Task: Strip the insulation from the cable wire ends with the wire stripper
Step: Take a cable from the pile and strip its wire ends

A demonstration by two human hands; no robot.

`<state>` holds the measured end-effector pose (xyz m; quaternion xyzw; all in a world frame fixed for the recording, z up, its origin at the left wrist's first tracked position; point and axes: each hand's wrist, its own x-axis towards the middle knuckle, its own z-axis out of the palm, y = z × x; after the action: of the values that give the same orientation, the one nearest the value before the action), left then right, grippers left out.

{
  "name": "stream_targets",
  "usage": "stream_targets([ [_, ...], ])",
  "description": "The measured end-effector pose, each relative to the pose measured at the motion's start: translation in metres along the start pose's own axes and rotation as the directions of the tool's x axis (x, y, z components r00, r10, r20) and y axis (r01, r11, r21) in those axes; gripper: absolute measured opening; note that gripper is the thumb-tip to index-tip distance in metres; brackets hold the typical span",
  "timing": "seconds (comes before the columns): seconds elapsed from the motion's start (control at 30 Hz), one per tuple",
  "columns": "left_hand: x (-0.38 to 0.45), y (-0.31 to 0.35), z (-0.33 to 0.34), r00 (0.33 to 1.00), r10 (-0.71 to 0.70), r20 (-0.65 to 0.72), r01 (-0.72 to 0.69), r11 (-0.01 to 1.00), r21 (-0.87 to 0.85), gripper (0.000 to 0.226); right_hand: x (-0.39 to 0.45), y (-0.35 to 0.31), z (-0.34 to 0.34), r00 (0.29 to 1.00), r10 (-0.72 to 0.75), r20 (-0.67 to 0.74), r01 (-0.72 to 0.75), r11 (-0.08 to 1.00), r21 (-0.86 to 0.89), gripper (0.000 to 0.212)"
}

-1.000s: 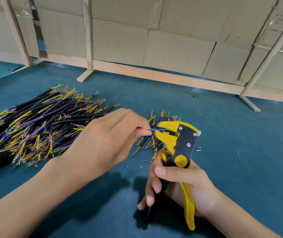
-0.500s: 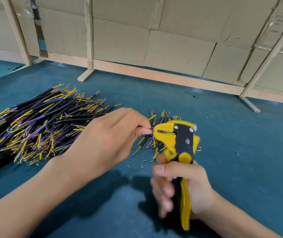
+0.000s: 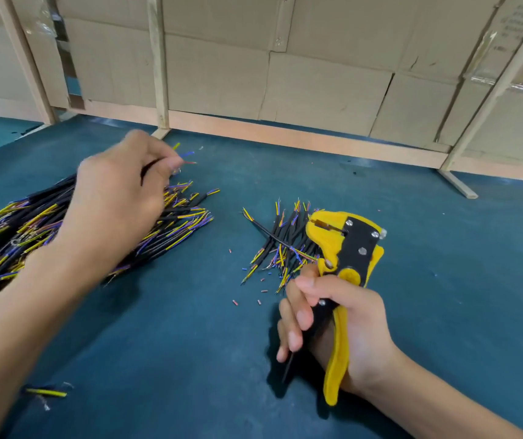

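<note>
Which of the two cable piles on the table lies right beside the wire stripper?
The small pile, a loose scatter just left of the wire stripper in the right hand. The large pile lies under the left hand.

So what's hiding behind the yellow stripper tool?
Behind the wire stripper, held by the right hand, lies a small pile of black cables with coloured wire ends. The stripper's head covers that pile's right side, so how far it spreads cannot be seen.
</note>
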<state>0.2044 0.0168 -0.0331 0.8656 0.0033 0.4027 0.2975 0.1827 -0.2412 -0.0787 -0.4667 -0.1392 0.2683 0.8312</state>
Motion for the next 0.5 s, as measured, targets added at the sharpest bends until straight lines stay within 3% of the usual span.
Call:
stream_targets([
  [0.2, -0.027, 0.036, 0.021, 0.932, 0.273, 0.24, -0.223, 0.951, -0.213, 0.018, 0.002, 0.002, -0.001, 0.992, 0.031, 0.123, -0.027, 0.999, -0.032, 0.02],
  [0.5, -0.034, 0.04, 0.021, 0.932, 0.263, 0.249, -0.137, 0.892, -0.43, 0.009, 0.005, 0.001, -0.006, 0.981, 0.062, 0.182, -0.059, 0.998, -0.019, 0.015],
])
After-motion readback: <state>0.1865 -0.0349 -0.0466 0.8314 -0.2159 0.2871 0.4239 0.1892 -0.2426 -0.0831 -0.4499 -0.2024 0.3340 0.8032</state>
